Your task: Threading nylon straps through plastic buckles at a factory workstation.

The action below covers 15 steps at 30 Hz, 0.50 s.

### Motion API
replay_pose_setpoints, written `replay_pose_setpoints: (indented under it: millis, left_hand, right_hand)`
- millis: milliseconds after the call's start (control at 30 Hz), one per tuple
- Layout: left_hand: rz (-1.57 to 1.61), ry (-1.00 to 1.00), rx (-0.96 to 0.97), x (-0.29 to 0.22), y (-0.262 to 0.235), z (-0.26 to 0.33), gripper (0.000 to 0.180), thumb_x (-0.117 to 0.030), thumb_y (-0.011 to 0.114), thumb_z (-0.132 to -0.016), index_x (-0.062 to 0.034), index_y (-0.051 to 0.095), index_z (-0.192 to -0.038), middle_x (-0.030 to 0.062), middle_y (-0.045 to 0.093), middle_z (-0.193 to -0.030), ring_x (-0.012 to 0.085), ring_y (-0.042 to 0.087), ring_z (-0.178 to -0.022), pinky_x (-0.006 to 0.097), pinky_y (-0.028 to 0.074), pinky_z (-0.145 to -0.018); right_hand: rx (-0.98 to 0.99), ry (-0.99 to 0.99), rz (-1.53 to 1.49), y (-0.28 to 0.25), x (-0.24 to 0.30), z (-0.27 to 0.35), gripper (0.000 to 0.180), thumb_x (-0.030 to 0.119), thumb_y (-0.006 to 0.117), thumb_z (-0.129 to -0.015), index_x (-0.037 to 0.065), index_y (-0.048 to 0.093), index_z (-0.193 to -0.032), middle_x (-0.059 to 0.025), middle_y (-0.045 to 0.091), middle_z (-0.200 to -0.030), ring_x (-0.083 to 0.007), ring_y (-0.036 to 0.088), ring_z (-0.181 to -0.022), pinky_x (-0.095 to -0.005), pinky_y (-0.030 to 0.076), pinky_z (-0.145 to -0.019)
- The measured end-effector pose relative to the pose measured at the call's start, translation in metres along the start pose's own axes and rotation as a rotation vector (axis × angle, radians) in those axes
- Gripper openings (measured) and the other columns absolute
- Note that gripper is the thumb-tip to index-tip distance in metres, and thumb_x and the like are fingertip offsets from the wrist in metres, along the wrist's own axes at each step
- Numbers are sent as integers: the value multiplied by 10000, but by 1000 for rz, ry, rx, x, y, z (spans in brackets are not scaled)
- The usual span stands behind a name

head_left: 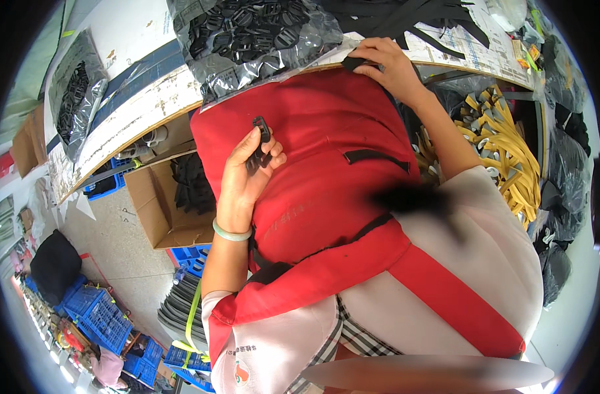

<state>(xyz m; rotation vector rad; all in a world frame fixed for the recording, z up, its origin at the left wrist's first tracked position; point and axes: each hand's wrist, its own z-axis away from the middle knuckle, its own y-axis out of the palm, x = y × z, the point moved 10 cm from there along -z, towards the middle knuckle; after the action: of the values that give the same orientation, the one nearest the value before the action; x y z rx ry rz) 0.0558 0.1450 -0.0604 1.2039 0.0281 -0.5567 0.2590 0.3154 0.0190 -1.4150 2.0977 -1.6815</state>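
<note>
Buckle [265,130] | glossy slotted plastic | left hand [242,172] | right hand [393,71]: black strap [355,64]

Pretty bright, soft shadows. Shiny glare on the clear plastic bag [237,71], lamps [66,374] blown out lower left. Heavy fisheye: black corners, bowed worktable [132,39] edge. Left hand [247,164] looks crisp, but a dark fuzzy smudge [405,199] and blurry bottom band [431,374] spoil things.

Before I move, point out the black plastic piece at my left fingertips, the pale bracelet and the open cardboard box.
Black plastic piece [264,132]: head view, middle of its body.
Pale bracelet [231,235]: head view, front of band.
Open cardboard box [149,205]: head view, left side.
</note>
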Motion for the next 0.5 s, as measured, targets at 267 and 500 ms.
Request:
replay_pose_setpoints:
  millis: [267,500]
  left_hand:
    - [-146,-22,-45,0,4,1,210,-191,546,-960,15,570,-994,43,513,-786,88,405,-576,191,311,-444]
    - [-236,39,-95,-12,16,-1,185,-178,600,-932,0,632,-970,52,590,-751,70,432,-523,203,295,-435]
  right_hand:
    - [50,104,-261,8,-27,-1,156,162,654,-859,76,699,-980,-63,652,-999,-237,589,-943,-311,470,-849]
    - [-400,-186,173,-83,48,-25,139,9,641,-844,52,685,-969,-80,666,-997,-225,616,-946,-307,480,-837]
